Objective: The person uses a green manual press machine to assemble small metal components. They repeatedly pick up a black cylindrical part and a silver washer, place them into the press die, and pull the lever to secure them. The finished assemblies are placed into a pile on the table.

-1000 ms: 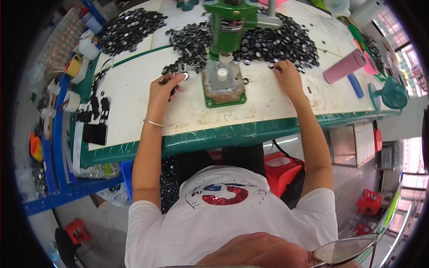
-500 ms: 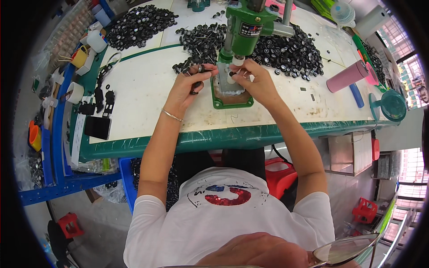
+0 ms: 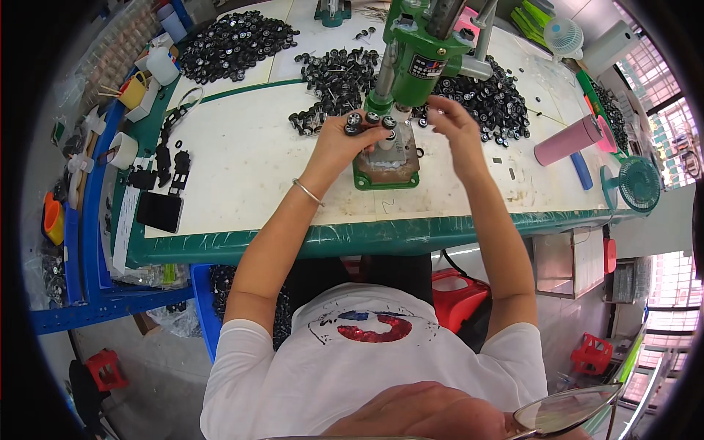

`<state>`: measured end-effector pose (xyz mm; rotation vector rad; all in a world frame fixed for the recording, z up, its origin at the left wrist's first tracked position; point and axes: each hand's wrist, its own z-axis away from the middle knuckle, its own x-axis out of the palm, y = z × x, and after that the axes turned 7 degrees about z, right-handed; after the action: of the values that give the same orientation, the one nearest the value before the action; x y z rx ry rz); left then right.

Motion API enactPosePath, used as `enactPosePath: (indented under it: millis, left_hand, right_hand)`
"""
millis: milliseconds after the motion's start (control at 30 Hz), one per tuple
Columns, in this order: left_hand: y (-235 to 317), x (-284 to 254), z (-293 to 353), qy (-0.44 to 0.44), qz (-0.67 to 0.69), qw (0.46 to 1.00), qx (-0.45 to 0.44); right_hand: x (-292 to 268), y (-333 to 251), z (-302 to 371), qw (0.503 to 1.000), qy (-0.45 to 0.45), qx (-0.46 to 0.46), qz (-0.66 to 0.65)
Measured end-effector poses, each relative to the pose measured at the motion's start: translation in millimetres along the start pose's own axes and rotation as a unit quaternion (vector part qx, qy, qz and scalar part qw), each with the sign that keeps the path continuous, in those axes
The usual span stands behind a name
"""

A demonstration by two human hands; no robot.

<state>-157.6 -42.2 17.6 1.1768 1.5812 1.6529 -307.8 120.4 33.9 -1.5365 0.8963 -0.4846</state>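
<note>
My left hand (image 3: pixel 345 147) is closed around several small black toy wheels (image 3: pixel 353 122) with silvery hubs. It holds them at the left of the green bench press (image 3: pixel 418 66), one wheel by the small post on the metal base plate (image 3: pixel 394 152). Beyond the press's right side, my right hand (image 3: pixel 460 132) is raised with its fingers apart and nothing visible in them. Near it lies a heap of loose black wheels (image 3: pixel 499 103). Wheels with thin metal axles (image 3: pixel 341 77) are piled behind my left hand.
Another wheel heap (image 3: pixel 231 44) lies at the far left. A black phone (image 3: pixel 160 211) and black plastic parts (image 3: pixel 163 161) sit on the table's left. To the right stand a small green fan (image 3: pixel 638 183) and a lying pink tumbler (image 3: pixel 568 139). The table edge (image 3: pixel 352 240) is green.
My hands were close together at the press; the right has moved away to the right and opened. My left hand has shifted right over the base, still holding wheels. The view has shifted slightly.
</note>
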Motion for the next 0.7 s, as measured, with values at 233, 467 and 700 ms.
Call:
enactPosePath:
  millis: [233, 467, 700]
  left_hand:
    - [-12.7, 9.9, -21.6, 0.001, 0.022, 1.0, 0.004]
    - [-21.0, 10.0, -26.7, -0.012, 0.055, 0.997, 0.059]
    - [-9.3, 8.2, -22.7, -0.023, -0.006, 0.996, 0.082]
  right_hand:
    - [-46.0, -49.0, -50.8, 0.994, 0.037, -0.033, -0.094]
    - [-6.5, -186.6, -102.0, 0.97, 0.087, -0.083, -0.212]
    - [-24.1, -166.9, -154.8, 0.956, 0.09, -0.182, -0.213]
